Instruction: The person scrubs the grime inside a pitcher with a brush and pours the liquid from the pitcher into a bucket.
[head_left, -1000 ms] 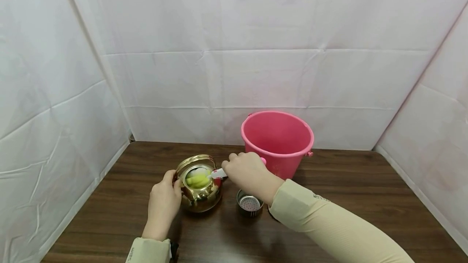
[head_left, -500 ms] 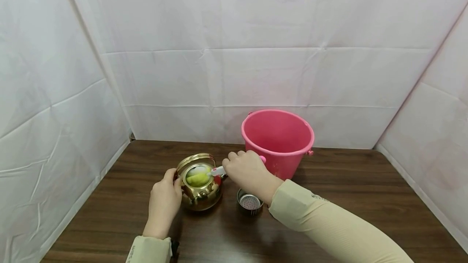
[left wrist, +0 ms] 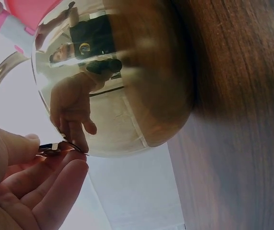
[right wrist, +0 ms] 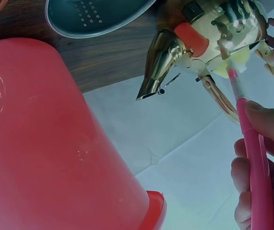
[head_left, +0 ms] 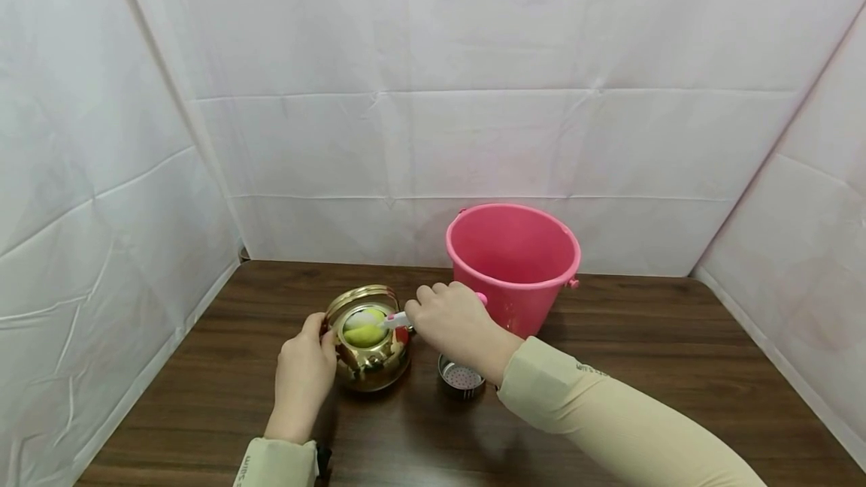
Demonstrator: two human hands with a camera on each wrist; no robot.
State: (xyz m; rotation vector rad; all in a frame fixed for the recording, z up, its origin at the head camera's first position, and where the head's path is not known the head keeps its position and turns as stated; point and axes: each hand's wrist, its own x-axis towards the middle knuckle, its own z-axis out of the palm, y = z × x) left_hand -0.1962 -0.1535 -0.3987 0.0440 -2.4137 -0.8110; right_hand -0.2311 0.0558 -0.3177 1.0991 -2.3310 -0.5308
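A shiny gold kettle (head_left: 372, 376) stands lidless on the table, its mouth facing up in the head view. My left hand (head_left: 306, 367) is at its left side; the left wrist view shows thumb and fingers pinching a metal fitting (left wrist: 50, 148) where the handle meets the body. My right hand (head_left: 455, 320) grips a sponge brush by its pink handle (right wrist: 256, 163). The brush's white neck slants down to a yellow-green and white sponge head (head_left: 365, 334), which fills the kettle's mouth. The lower part of the sponge is hidden inside.
Close behind my right hand is a pink bucket (head_left: 467, 265). A round metal strainer cup (head_left: 462, 378) with a perforated bottom sits right of the kettle. The kettle's spout (right wrist: 158, 62) points toward the bucket. White cloth walls (head_left: 406, 149) border the brown wooden table (head_left: 643, 344).
The sponge head has turned and shifted inside the kettle's mouth, and my right hand has moved slightly left. My left hand and the kettle stay in place.
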